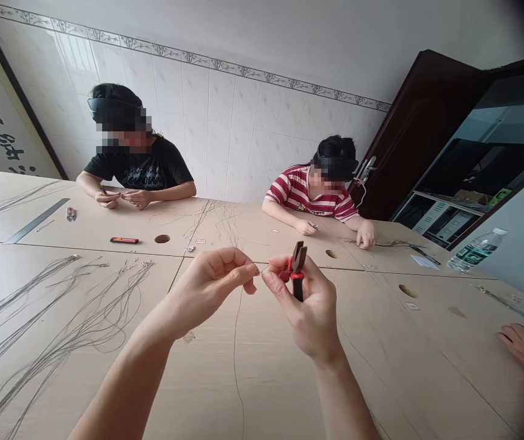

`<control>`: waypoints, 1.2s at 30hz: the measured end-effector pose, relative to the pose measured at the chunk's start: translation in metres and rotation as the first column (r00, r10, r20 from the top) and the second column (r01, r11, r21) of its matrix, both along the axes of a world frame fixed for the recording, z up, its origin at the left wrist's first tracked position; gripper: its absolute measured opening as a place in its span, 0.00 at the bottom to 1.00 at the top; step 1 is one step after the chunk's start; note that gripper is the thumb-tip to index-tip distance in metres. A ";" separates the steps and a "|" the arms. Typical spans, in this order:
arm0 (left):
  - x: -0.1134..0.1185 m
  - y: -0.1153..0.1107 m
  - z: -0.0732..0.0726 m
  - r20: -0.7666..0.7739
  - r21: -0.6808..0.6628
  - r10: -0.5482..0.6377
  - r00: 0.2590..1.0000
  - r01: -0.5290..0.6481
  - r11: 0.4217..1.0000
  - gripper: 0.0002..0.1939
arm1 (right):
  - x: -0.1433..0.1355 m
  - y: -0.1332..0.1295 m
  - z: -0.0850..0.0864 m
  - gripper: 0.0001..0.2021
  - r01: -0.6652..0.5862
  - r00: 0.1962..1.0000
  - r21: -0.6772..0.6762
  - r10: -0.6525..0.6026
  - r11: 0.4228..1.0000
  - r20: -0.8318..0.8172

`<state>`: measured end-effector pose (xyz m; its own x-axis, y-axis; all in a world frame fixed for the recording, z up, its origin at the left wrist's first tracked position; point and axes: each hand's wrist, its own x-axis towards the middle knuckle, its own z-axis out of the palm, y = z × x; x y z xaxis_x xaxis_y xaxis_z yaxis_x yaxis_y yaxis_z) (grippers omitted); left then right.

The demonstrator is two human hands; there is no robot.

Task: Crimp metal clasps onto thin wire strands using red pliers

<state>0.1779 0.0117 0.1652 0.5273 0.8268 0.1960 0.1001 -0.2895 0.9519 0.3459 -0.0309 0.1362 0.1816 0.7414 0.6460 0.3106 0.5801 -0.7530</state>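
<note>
One thin cord (234, 354) was pinched by the left hand (216, 275) just left of the pliers (297, 281), its length trailing down on their near side, while these pliers were gripped by the right hand (308, 311), whose fingertips seemed closed at the cord's upper end.

Arms (129, 373) extended, left fingers (239, 278) pinched, right fingers (280, 292) curled

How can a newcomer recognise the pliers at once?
Above the pale table, find the person's right hand near the picture's middle. The pliers lie in it, dark jaws pointing up. Their red and black colours set them apart from the thin cord hanging nearby.
</note>
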 end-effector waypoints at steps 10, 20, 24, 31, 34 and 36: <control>0.002 0.000 0.003 0.018 -0.023 0.017 1.000 -0.017 1.000 0.10 | 0.000 0.000 0.000 0.03 0.016 1.000 -0.011 -0.016 1.000 0.013; 0.002 -0.003 0.006 -0.070 -0.003 0.050 0.996 -0.050 0.999 0.12 | 0.000 0.001 -0.001 0.04 0.015 1.000 -0.024 -0.014 1.000 0.023; 0.002 -0.002 0.007 -0.066 -0.007 0.049 0.997 -0.050 0.999 0.11 | 0.000 0.000 0.000 0.03 -0.003 0.999 -0.022 0.004 1.000 0.039; 0.000 -0.003 0.005 -0.051 -0.012 0.032 0.998 -0.033 0.999 0.11 | 0.001 -0.001 0.000 0.03 0.001 0.999 -0.020 0.000 1.000 0.049; 0.001 -0.003 0.006 -0.056 -0.018 0.025 0.998 -0.026 1.000 0.12 | 0.000 -0.001 0.001 0.03 -0.005 0.999 -0.028 0.006 1.000 0.051; 0.001 -0.003 0.006 -0.051 -0.019 0.021 0.999 -0.022 1.000 0.12 | -0.001 -0.001 0.001 0.02 -0.007 0.999 -0.035 0.009 0.999 0.047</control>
